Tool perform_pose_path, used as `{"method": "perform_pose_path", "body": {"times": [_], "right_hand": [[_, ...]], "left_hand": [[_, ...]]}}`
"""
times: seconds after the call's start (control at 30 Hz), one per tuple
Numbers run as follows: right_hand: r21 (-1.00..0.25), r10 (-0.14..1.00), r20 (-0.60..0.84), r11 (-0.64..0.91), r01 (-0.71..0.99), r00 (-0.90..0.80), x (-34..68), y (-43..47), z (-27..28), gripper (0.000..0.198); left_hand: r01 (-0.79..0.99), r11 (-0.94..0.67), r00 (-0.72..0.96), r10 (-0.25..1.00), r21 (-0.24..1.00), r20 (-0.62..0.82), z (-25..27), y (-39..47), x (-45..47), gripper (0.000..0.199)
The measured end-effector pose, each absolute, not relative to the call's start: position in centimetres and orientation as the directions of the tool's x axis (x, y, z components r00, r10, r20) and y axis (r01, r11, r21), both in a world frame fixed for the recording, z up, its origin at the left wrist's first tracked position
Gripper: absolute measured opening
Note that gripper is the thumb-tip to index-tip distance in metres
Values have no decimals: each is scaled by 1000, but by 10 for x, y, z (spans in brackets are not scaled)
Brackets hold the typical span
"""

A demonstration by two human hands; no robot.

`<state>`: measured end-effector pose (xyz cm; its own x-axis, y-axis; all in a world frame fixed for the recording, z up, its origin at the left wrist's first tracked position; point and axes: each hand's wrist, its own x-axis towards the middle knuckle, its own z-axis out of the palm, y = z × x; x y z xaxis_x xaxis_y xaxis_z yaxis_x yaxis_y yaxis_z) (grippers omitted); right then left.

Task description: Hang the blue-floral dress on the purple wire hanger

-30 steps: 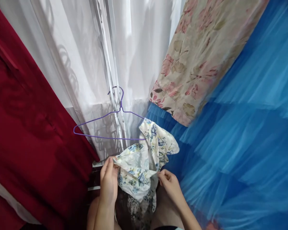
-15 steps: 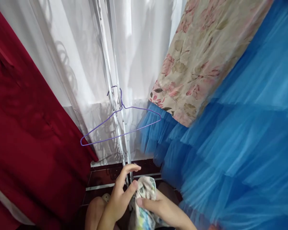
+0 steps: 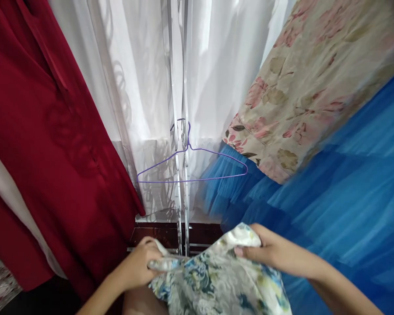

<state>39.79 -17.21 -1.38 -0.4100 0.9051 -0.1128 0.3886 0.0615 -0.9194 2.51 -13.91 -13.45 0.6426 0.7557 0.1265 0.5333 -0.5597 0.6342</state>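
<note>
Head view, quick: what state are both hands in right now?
Left hand: closed, holding an edge of the blue-floral white garment.
Right hand: closed, holding the same garment.

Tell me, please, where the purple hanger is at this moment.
In the head view, the purple hanger hangs near the middle, above the blue-flowered garment, its hook at the white poles and its right end in front of blue tulle.

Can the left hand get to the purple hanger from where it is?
Probably yes: nothing visible blocks the way to the purple hanger. The left hand would likely have to release the floral garment first, but the right hand holds it too.
</note>
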Motion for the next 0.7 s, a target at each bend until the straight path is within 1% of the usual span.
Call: {"method": "perform_pose_path", "body": {"times": [0.07, 0.13, 0.2, 0.23, 0.27, 0.37, 0.43, 0.53, 0.7], "right_hand": [[-894, 911, -32, 158, 420, -411, 399, -152, 3, 27], [-846, 920, 101, 280, 455, -379, 393, -125, 14, 43], [-757, 916, 260, 390, 524, -305, 381, -95, 16, 58], [-699, 904, 327, 427, 574, -274, 373, -80, 15, 60], [-639, 895, 366, 440, 631, -254, 364, -66, 12, 56], [-451, 904, 365, 381, 808, -223, 338, -38, 2, 30], [-371, 919, 345, 323, 871, -194, 326, -32, -2, 29], [-347, 923, 345, 295, 890, -171, 318, -35, -4, 31], [-350, 918, 349, 312, 883, -187, 309, -51, -2, 30]], "left_hand": [[610, -578, 592, 787, 542, 174, -117, -118, -6, 14], [669, -565, 512, 821, 483, 251, -100, -95, -33, 20], [721, -532, 412, 844, 444, 342, -83, -68, -53, 29], [739, -513, 362, 849, 436, 385, -75, -53, -59, 33], [749, -499, 318, 848, 437, 424, -68, -40, -64, 36], [741, -494, 230, 822, 454, 520, -43, -7, -69, 42], [732, -532, 248, 790, 426, 561, -26, 2, -65, 44], [710, -606, 312, 727, 359, 612, -2, -1, -47, 46], [679, -671, 310, 630, 298, 712, 28, -16, 10, 37]]}}
